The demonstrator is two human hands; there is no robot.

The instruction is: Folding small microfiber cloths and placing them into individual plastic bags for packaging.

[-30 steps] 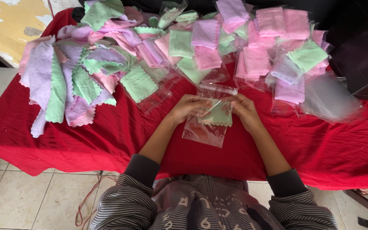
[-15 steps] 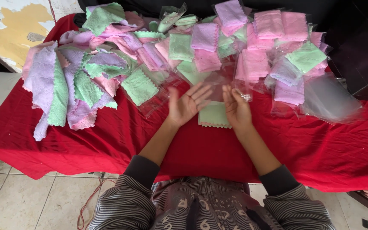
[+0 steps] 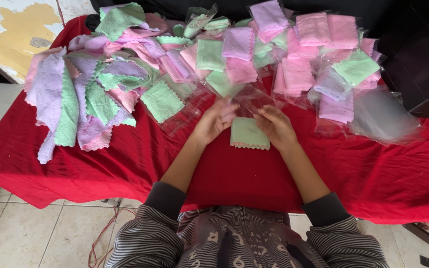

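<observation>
A small folded green cloth (image 3: 248, 134) lies flat on the red tablecloth (image 3: 125, 164) between my hands. My left hand (image 3: 215, 121) rests just left of it, and its fingers reach to a clear plastic bag (image 3: 252, 98) just beyond the cloth. My right hand (image 3: 275, 125) sits at the cloth's right edge, its fingers pinching the same bag. The bag is crumpled and see-through, so its edges are hard to make out. The left fingers are blurred.
Loose purple, green and pink cloths (image 3: 75, 99) are heaped at the left. Bagged cloths (image 3: 314, 54) pile up at the back and right. Empty clear bags (image 3: 383, 119) lie at the right, beside a dark object (image 3: 423, 54). Tiled floor shows below the table's front edge.
A second ago both hands held the green cloth with a clear bag. The cloth then lay on the table with my hands apart. Now both hands have closed on a clear bag beyond it.
</observation>
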